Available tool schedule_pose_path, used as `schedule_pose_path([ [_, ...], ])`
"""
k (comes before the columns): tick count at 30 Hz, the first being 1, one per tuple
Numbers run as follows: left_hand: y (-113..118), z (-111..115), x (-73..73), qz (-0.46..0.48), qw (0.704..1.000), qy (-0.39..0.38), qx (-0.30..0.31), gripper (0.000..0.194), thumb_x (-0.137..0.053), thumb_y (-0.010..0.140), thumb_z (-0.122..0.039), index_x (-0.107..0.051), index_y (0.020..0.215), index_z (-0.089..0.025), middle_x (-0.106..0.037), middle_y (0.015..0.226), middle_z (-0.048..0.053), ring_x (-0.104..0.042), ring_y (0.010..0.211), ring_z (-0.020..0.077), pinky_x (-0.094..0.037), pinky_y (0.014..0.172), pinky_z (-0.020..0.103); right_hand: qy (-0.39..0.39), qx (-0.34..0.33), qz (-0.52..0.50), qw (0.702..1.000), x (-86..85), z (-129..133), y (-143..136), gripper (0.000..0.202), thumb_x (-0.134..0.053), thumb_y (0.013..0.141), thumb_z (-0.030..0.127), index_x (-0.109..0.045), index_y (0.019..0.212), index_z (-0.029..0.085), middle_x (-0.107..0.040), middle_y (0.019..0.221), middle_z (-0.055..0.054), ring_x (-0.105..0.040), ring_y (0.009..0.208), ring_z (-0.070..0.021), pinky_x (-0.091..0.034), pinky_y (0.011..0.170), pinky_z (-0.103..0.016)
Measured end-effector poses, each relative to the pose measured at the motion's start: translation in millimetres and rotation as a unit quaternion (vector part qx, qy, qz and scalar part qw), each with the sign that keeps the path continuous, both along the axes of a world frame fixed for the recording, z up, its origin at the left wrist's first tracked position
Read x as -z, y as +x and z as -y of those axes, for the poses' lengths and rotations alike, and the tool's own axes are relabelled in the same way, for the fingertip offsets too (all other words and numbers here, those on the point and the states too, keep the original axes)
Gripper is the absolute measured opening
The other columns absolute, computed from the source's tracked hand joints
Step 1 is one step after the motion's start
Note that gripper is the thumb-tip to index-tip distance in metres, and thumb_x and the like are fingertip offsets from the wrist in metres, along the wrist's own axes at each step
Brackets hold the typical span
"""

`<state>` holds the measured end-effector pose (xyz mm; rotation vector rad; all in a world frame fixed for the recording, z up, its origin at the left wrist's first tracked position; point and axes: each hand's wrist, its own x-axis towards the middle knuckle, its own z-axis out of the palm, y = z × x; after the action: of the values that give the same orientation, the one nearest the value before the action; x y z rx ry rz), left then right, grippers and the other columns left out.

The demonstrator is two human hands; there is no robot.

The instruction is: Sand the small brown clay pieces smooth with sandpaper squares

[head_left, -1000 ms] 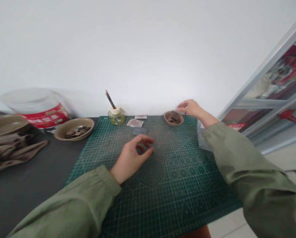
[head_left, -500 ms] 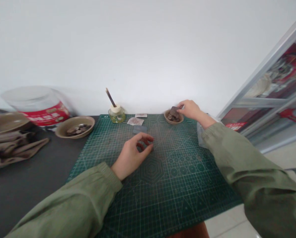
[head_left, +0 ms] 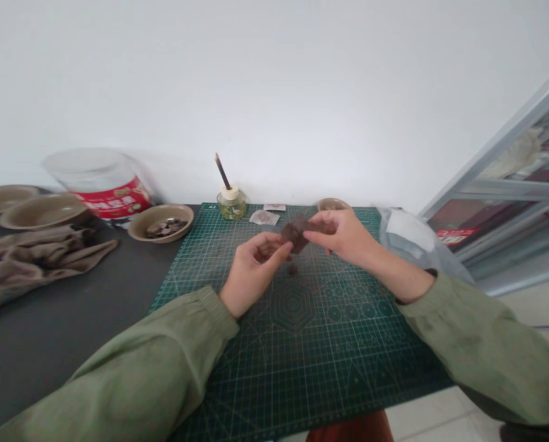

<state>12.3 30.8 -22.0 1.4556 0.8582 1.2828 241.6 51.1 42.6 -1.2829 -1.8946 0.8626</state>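
Observation:
In front of me, a flat dark brown piece [head_left: 301, 240] with straight edges is held up over the green cutting mat [head_left: 348, 356]. My right hand [head_left: 343, 236] pinches it from the right between thumb and fingers. My left hand [head_left: 256, 267] is closed on its left edge, thumb and fingertips meeting there; blur hides whether a second piece lies in that grip. Below the fingertips shows a small dark round bit [head_left: 293, 269]. Behind my right hand, the small bowl [head_left: 333, 203] is mostly covered.
At the mat's back stand a glass jar [head_left: 232, 204] with a brush-like stick and small paper scraps [head_left: 264, 218]. Left are a bowl of brown pieces [head_left: 161, 223], a large tub [head_left: 104, 184], stacked bowls [head_left: 44, 212] and a crumpled cloth [head_left: 39, 258]. A plastic bag [head_left: 408, 239] lies right.
My right hand has come from the small bowl to the middle, bringing the brown piece to my left hand. My left hand has closed on it. The view has shifted slightly.

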Motion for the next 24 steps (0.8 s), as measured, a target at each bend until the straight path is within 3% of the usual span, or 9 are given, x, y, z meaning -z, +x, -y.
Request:
schedule_pose_path([
  [3, -0.3, 1.5, -2.4, 0.005, 1.000, 0.000, -0.016, 0.036, -0.087, 0.093, -0.050, -0.075, 0.098, -0.017, -0.080, 0.084, 0.004, -0.075, 0.075, 0.0171, -0.059, 0.074, 0.028, -0.007, 0.005, -0.032, 0.999, 0.5, 4.4, 0.5, 0.020, -0.081, 0.093, 0.039, -0.077, 0.100, 0.021, -0.077, 0.080, -0.002, -0.057, 0.051, -0.0114, -0.043, 0.048, -0.029],
  [8, 0.3, 2.9, -4.4, 0.005, 1.000, 0.006, -0.030, 0.035, -0.089, 0.091, -0.050, -0.076, 0.094, -0.018, -0.078, 0.080, 0.003, -0.073, 0.071, 0.0171, -0.057, 0.070, 0.028, -0.019, 0.005, -0.064, 0.998, -2.3, 8.4, 1.4, 0.022, -0.081, 0.092, 0.039, -0.076, 0.100, 0.020, -0.080, 0.089, -0.003, -0.056, 0.052, -0.0100, -0.042, 0.047, -0.028],
  [20, 0.4, 1.7, -2.4, 0.005, 0.999, 0.012, -0.036, 0.032, -0.088, 0.092, -0.047, -0.076, 0.095, -0.018, -0.078, 0.080, 0.003, -0.072, 0.069, 0.0159, -0.057, 0.069, 0.027, -0.048, 0.030, -0.099, 0.993, 4.5, 6.3, 2.7, 0.034, -0.084, 0.090, 0.044, -0.069, 0.108, 0.020, -0.077, 0.077, 0.000, -0.055, 0.045, -0.0105, -0.041, 0.046, -0.029],
  [22, 0.3, 1.4, -2.7, 0.004, 0.999, 0.010, -0.039, 0.031, -0.088, 0.092, -0.046, -0.076, 0.096, -0.017, -0.079, 0.080, 0.003, -0.072, 0.068, 0.0157, -0.057, 0.068, 0.027, -0.016, 0.049, -0.088, 0.995, 5.2, 6.9, 3.1, 0.031, -0.084, 0.091, 0.043, -0.071, 0.108, 0.019, -0.081, 0.088, -0.004, -0.057, 0.048, -0.0109, -0.044, 0.048, -0.030],
  [24, 0.3, 1.2, -3.0, 0.002, 0.999, 0.009, -0.043, 0.031, -0.088, 0.093, -0.045, -0.076, 0.096, -0.017, -0.079, 0.080, 0.004, -0.072, 0.067, 0.0158, -0.057, 0.066, 0.027, 0.063, 0.076, -0.050, 0.994, 5.4, 8.6, 2.9, 0.027, -0.084, 0.092, 0.037, -0.075, 0.110, 0.019, -0.083, 0.102, -0.007, -0.062, 0.056, -0.0127, -0.049, 0.055, -0.032],
])
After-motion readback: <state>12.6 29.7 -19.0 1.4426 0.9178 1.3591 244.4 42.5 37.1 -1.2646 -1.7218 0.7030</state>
